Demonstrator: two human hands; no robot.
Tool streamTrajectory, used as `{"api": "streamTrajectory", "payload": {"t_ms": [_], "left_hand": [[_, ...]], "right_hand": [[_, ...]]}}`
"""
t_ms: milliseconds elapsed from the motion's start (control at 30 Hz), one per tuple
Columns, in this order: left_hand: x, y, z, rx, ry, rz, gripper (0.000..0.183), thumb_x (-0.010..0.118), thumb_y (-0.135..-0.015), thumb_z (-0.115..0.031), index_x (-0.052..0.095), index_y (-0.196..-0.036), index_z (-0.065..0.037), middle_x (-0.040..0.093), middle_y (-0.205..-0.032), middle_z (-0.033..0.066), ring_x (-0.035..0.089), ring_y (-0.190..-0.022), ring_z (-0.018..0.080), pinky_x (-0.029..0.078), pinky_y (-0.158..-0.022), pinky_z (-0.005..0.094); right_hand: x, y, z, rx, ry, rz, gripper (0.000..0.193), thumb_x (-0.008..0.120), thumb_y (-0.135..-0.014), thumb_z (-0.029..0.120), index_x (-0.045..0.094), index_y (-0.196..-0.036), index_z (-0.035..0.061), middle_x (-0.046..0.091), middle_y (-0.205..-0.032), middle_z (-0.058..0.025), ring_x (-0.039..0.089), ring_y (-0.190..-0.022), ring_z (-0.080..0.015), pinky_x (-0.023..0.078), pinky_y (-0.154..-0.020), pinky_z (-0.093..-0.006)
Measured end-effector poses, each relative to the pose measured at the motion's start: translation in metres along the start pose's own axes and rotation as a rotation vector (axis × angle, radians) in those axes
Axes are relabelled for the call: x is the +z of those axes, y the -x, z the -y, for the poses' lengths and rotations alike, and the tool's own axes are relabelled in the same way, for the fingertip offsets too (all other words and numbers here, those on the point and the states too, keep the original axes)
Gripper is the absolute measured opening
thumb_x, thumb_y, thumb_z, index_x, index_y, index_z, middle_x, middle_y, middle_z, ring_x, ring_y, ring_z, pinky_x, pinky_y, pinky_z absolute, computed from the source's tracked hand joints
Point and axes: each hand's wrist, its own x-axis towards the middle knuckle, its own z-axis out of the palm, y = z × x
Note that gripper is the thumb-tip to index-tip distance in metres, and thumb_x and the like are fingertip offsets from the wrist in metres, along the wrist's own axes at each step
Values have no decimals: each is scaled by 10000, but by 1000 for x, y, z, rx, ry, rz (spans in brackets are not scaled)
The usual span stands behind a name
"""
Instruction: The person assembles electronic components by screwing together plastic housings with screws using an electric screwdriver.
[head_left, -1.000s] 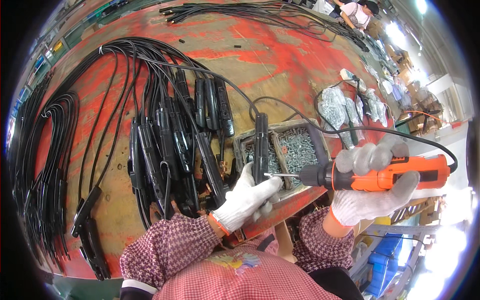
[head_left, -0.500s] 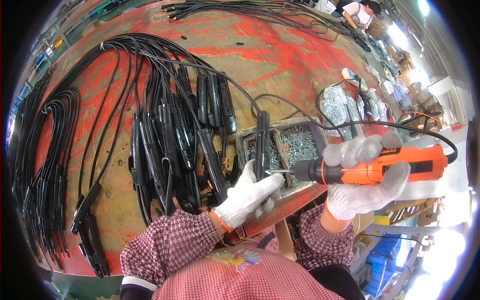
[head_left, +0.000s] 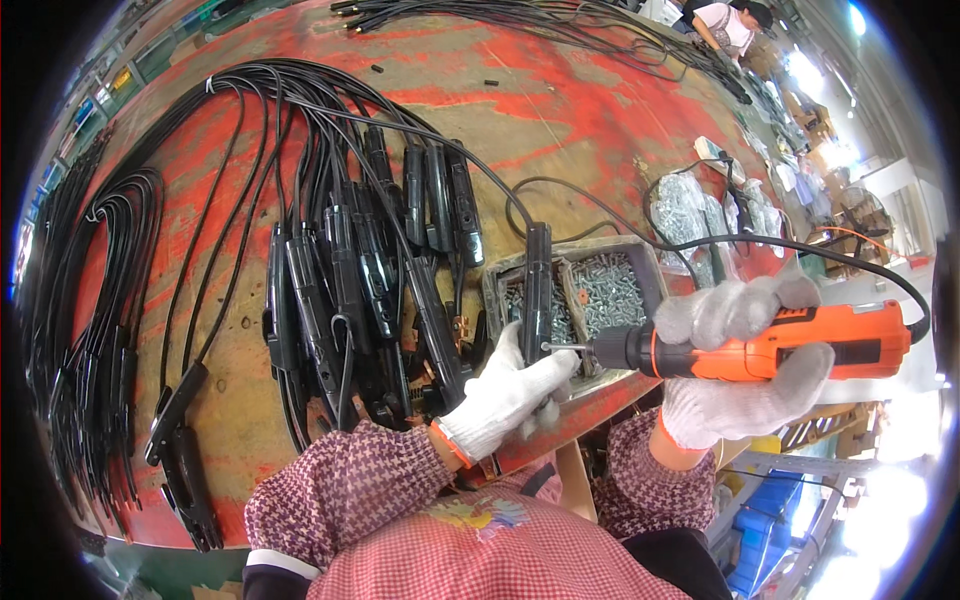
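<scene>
My right hand [head_left: 745, 335], in a white glove, is wrapped round an orange electric screwdriver [head_left: 840, 342] held level. Its bit [head_left: 570, 347] points left, and the tip meets the side of a black welding electrode holder [head_left: 538, 290]. That holder stands nearly upright in the picture, its cable [head_left: 515, 205] leaving the top end. My left hand [head_left: 510, 388], gloved too, grips its lower end between thumb and fingers. The fingers hide that end, and whether a screw sits at the bit tip is too small to see. More black electrode holders [head_left: 340, 270] lie left of my left hand.
A divided metal tray [head_left: 490, 290] of screws [head_left: 610, 295] sits behind the hands. Clear plastic bags [head_left: 680, 215] lie beyond it. The screwdriver's cord [head_left: 800, 243] arches over the table [head_left: 230, 400]. Bundled cables [head_left: 125, 230] fill the left. Another person [head_left: 728, 28] works at the far right.
The whole view has shifted slightly, moving the scene a little to the right. Both hands keep their grips, and the bit stays at the electrode holder's side.
</scene>
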Motion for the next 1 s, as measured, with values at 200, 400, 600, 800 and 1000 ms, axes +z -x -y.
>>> {"api": "streamTrajectory", "payload": {"t_ms": [200,400,600,800,1000], "left_hand": [[0,-1,0,-23,-2,-20,461,684,-895,-274,402,-1171,-35,566,-770,40,515,-474,83,370,-337,201],[1,-1,-1,-12,-39,2,455,674,-894,-277,401,-1163,-32,568,-756,37,522,-470,81,371,-333,204],[-3,-2,-1,-27,-133,-30,657,668,-870,-324,337,-1311,34,602,-729,26,529,-468,81,412,-373,224],[3,-1,-5,-39,-139,-61,615,665,-870,-323,374,-1284,24,605,-725,28,532,-468,85,419,-378,236],[0,-1,-6,-41,-149,-78,648,672,-869,-312,351,-1322,22,618,-728,44,546,-471,103,432,-386,249]], "right_hand": [[4,3,-1,-4,24,-47,476,595,-878,436,477,-1164,74,551,-801,-65,509,-560,-224,477,-508,-469],[3,2,0,54,-7,-35,467,626,-882,397,490,-1185,69,583,-833,-80,544,-598,-237,497,-529,-474],[10,-14,-22,149,241,79,368,561,-924,379,491,-1134,86,506,-758,-35,460,-560,-176,384,-497,-395],[12,-13,-18,193,-196,53,383,560,-931,170,441,-1248,-9,569,-766,-132,566,-640,-254,495,-572,-424],[6,-15,-31,184,13,26,355,601,-905,371,524,-1107,89,504,-725,-36,458,-541,-169,388,-476,-364]]}}
